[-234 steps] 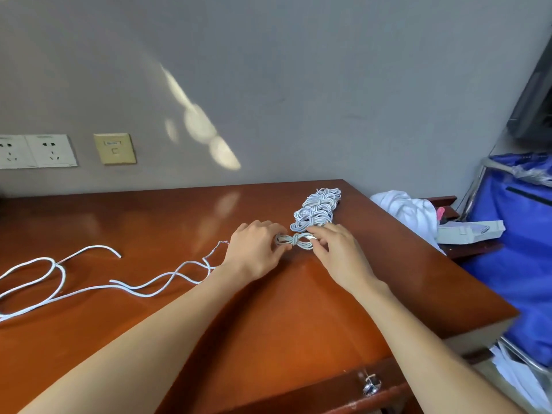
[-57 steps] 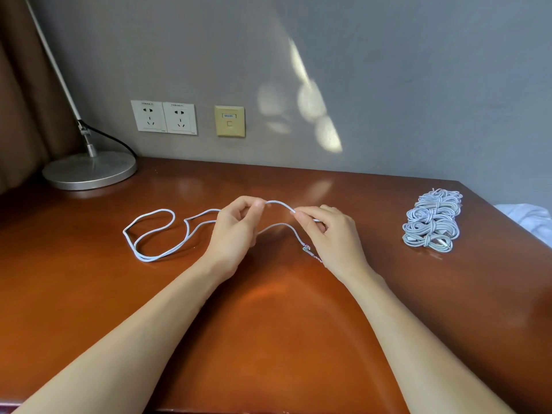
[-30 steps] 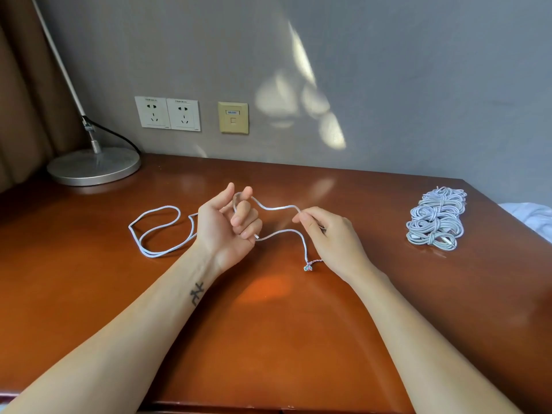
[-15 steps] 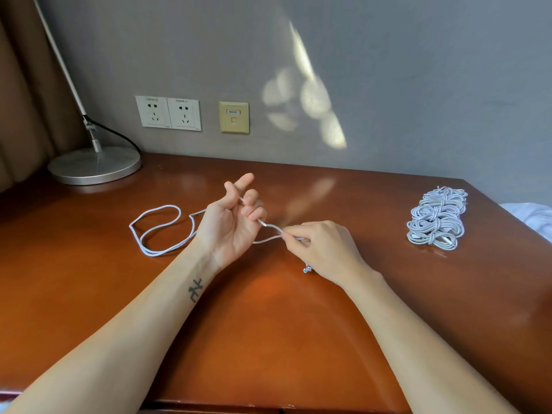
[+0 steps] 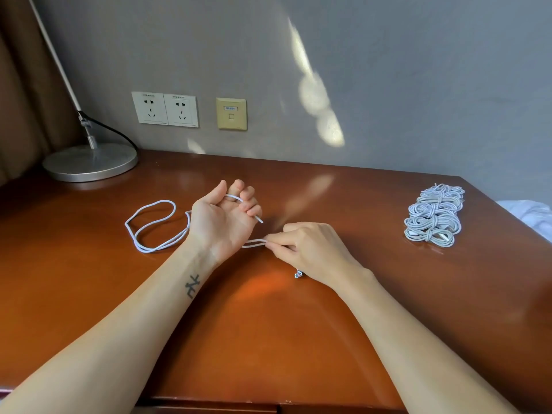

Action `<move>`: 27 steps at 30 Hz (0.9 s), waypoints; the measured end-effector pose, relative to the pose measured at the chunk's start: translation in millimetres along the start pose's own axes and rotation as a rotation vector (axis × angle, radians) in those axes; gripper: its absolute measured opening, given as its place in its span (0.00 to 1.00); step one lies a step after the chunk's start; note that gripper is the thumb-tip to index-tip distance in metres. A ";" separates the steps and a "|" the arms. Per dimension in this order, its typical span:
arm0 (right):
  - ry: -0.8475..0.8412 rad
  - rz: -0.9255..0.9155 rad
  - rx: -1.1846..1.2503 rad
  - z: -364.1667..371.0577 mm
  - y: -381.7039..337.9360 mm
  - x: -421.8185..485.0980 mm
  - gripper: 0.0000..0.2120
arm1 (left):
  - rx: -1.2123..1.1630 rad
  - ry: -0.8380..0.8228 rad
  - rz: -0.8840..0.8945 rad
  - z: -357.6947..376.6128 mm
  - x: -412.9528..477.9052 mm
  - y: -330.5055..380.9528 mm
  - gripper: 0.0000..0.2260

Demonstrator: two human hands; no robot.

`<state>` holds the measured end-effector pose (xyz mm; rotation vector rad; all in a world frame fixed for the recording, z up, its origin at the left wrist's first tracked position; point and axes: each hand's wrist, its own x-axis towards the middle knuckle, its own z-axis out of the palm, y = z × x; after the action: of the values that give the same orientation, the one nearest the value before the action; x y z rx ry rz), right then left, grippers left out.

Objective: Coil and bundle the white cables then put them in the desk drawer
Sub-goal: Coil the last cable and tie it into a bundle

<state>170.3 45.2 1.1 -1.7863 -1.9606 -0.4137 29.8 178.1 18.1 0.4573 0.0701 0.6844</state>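
White cable (image 5: pixel 149 231) is wound round the left hand (image 5: pixel 222 219), curled palm-up, prob. as a form for coiling; a doubled strand is pinched by the right hand (image 5: pixel 310 249) to feed it. The rest is left trailing on the desk (image 5: pixel 268 324); finished bundles (image 5: pixel 433 216) are parked well apart, far right.

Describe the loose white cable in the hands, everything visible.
The loose white cable is a thin, round, limp cord. One long loop lies on the desk left of the left hand, which is palm up, fingers curled round a turn. A doubled stretch runs to the right hand, which pinches it. A small coloured tip shows under that hand.
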 end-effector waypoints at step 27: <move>0.194 0.498 0.425 -5.6 16.3 -2.4 0.12 | 1.666 0.124 0.545 -20.7 5.1 -16.9 0.16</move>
<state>187.3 42.2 3.3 -1.7853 -1.2886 0.0014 39.4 177.8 -7.4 2.0825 0.6794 1.0876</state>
